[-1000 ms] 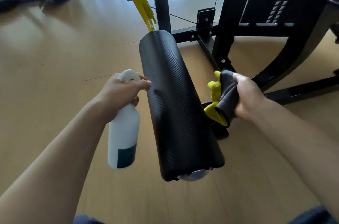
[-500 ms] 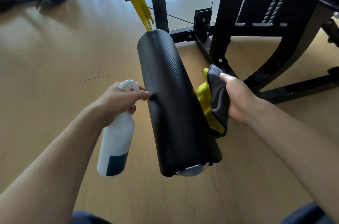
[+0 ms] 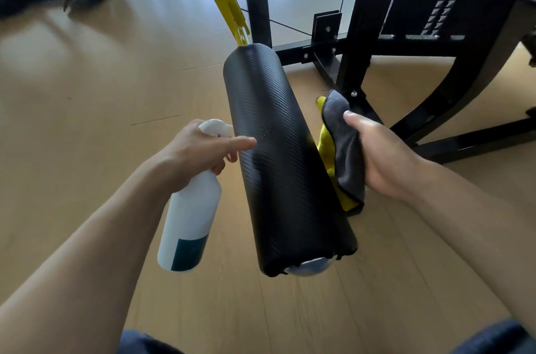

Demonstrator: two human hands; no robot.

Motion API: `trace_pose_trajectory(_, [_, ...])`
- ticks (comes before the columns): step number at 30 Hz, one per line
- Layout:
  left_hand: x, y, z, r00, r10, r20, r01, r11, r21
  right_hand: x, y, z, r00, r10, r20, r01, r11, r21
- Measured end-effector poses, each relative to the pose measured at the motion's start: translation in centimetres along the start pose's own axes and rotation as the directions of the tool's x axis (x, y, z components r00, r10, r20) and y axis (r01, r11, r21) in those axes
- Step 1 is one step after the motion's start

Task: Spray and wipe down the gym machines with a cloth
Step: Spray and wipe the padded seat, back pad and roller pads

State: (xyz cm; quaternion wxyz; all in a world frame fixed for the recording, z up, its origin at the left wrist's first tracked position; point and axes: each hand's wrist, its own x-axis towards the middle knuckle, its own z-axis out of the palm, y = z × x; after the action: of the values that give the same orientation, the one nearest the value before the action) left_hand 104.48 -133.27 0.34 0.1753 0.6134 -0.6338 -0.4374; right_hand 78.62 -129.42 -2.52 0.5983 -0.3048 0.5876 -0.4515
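1. pale wood floor [image 3: 87, 86] lies under the black metal machine frame [image 3: 470, 84].
2. long black padded roller [image 3: 278, 156] hangs in the middle. it points from the yellow arm [image 3: 226, 2] down toward me.
3. my left hand [image 3: 197, 150] grips the white spray bottle [image 3: 191, 220], one finger out straight. it looks light and smooth, so i hold the neck.
4. my right hand [image 3: 385, 156] holds the soft, floppy grey and yellow cloth [image 3: 342, 150] beside the roller.

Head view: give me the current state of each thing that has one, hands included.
Spray bottle: gripped in the left hand, nozzle at the pad.
Left hand: holds the bottle, index finger extended.
Roller pad: small patch of droplets on it.
Cloth: bunched in the right hand, beside the pad.
Right hand: grips the cloth.
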Motion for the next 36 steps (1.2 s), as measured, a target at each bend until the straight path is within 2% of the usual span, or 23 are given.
trace_pose_trajectory(2, [-0.4,-0.3,-0.3,0.993,0.002,0.122,-0.004,1.000,0.016,-2.0,0.3,0.5,0.997,-0.036,0.064,0.044,0.990,-0.133])
trace_pose_trajectory(4, [-0.6,-0.2,-0.3,0.979,-0.015,0.203,0.003,0.998,0.056,-4.6,0.6,0.8,0.977,-0.113,0.181,0.164,0.940,-0.300])
trace_pose_trajectory(6, [-0.7,0.2,-0.3,0.953,-0.081,0.293,0.041,0.989,0.139,-6.4,1.3,1.2,0.949,-0.131,0.286,0.262,0.832,-0.490])
trace_pose_trajectory(7, [-0.8,0.3,-0.3,0.929,-0.124,0.348,0.062,0.981,0.185,-7.6,2.1,1.2,0.927,-0.118,0.356,0.320,0.744,-0.587])
trace_pose_trajectory(8, [-0.9,0.4,-0.4,0.901,-0.163,0.403,0.080,0.973,0.216,-8.8,3.5,1.0,0.901,-0.119,0.417,0.402,0.589,-0.701])
trace_pose_trajectory(9, [-1.0,0.2,-0.5,0.875,-0.189,0.445,0.095,0.970,0.226,-10.0,4.8,1.1,0.870,-0.126,0.478,0.488,0.374,-0.789])
trace_pose_trajectory(10, [-1.1,-0.1,-0.8,0.862,-0.202,0.464,0.112,0.970,0.215,-10.8,6.2,1.2,0.827,-0.167,0.537,0.559,0.150,-0.815])
trace_pose_trajectory(11, [-1.0,-0.5,-1.1,0.861,-0.208,0.465,0.132,0.973,0.191,-11.5,7.4,1.4,0.789,-0.204,0.579,0.587,-0.025,-0.809])
trace_pose_trajectory(13, [-0.7,-1.3,-1.7,0.883,-0.192,0.428,0.163,0.981,0.104,-11.6,8.9,2.3,0.773,-0.233,0.589,0.567,-0.160,-0.808])
trace_pose_trajectory(18, [1.2,-3.0,-2.4,0.979,-0.112,0.171,0.137,0.980,-0.141,-8.5,7.6,5.1,0.800,-0.243,0.549,0.498,-0.244,-0.833])
trace_pose_trajectory(24, [2.7,-3.9,-1.9,0.983,-0.182,-0.016,0.171,0.948,-0.266,0.6,2.6,9.7,0.894,-0.158,0.420,0.363,-0.296,-0.884])
trace_pose_trajectory(27, [3.4,-4.2,-1.9,0.976,-0.206,-0.068,0.184,0.951,-0.249,6.2,-0.3,11.9,0.925,-0.135,0.355,0.312,-0.263,-0.913])
trace_pose_trajectory(32, [3.8,-4.1,-2.0,0.978,-0.173,-0.116,0.144,0.964,-0.224,11.0,-3.3,13.4,0.936,-0.079,0.343,0.316,-0.242,-0.917])
trace_pose_trajectory(34, [3.5,-4.0,-2.1,0.978,-0.170,-0.123,0.142,0.967,-0.214,11.0,-3.5,12.8,0.933,-0.077,0.352,0.334,-0.179,-0.925])
trace_pose_trajectory(36, [3.2,-4.1,-2.1,0.978,-0.174,-0.118,0.144,0.963,-0.229,9.6,-3.4,11.8,0.934,-0.076,0.349,0.345,-0.064,-0.937])
